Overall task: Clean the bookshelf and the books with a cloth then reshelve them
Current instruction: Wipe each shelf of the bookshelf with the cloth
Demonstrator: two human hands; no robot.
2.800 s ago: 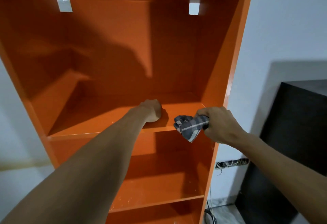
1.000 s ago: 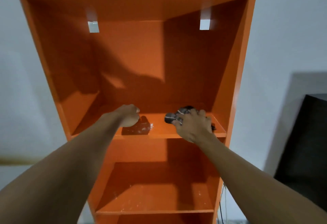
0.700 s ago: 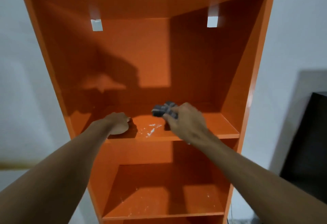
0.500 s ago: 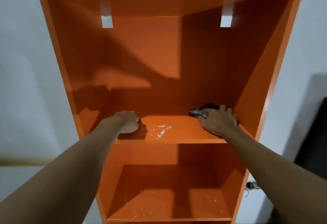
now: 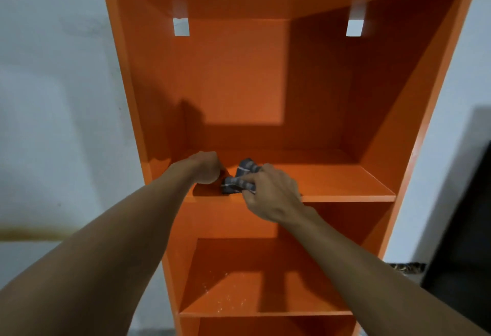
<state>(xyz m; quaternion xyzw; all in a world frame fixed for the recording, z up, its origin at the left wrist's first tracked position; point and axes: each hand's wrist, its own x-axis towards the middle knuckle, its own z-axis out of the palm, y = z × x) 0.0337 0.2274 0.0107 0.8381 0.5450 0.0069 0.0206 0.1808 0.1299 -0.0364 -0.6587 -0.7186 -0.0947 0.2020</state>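
An orange bookshelf stands against a pale wall, with no books on the shelves I can see. My right hand grips a bunched grey checked cloth and presses it on the upper shelf board, left of its middle. My left hand is curled into a fist and rests on the same board near its left front corner, right beside the cloth. It holds nothing that I can see.
White specks of dust lie on the lower shelf. A dark panel stands to the right of the bookshelf, with cables at the wall beside it. Pale wall fills the left side.
My right hand has swept the cloth from the right back of the shelf leftward to my left fist. The white specks seen on that board are no longer visible. The left hand stayed put.
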